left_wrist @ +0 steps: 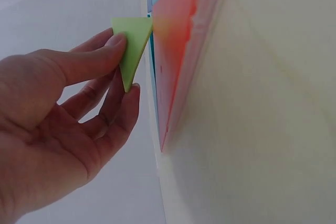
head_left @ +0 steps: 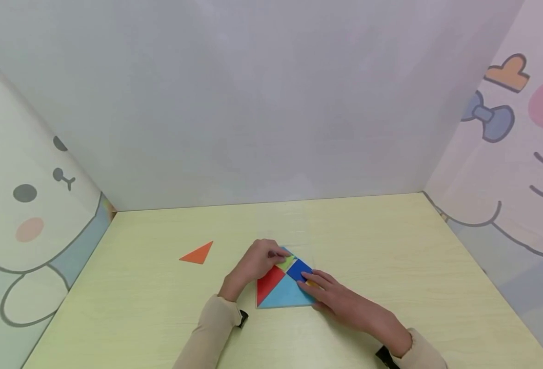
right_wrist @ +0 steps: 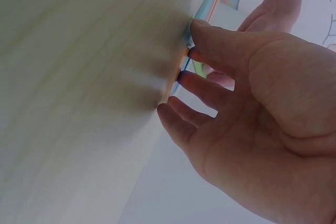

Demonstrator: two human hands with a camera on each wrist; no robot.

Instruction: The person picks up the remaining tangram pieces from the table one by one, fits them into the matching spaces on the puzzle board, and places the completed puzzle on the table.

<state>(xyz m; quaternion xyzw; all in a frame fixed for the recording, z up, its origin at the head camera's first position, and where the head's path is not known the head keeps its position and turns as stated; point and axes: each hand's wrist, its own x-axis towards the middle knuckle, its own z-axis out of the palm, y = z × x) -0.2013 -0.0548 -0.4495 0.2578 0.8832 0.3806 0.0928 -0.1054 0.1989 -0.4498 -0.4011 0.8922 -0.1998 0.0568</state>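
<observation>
My left hand (head_left: pixel 258 260) pinches a light-green tangram piece (left_wrist: pixel 133 43) between thumb and fingers. In the head view the green piece overlaps the upper part of a tangram board. Lying in that board are a red triangle (head_left: pixel 268 287), a light-blue triangle (head_left: pixel 282 295) and a dark-blue square (head_left: pixel 298 269). My right hand (head_left: pixel 345 305) rests at the board's right side, its fingertips over the dark-blue square and a yellow-orange piece (head_left: pixel 310 282) that is mostly covered. From the right wrist view, the right thumb and fingers (right_wrist: pixel 202 86) sit along the board's edge.
An orange triangle (head_left: pixel 199 253) lies apart on the wooden table (head_left: pixel 137 307), left of the board. A pale wall (head_left: pixel 262 102) rises behind the table, and panels with cartoon drawings (head_left: pixel 497 169) flank it.
</observation>
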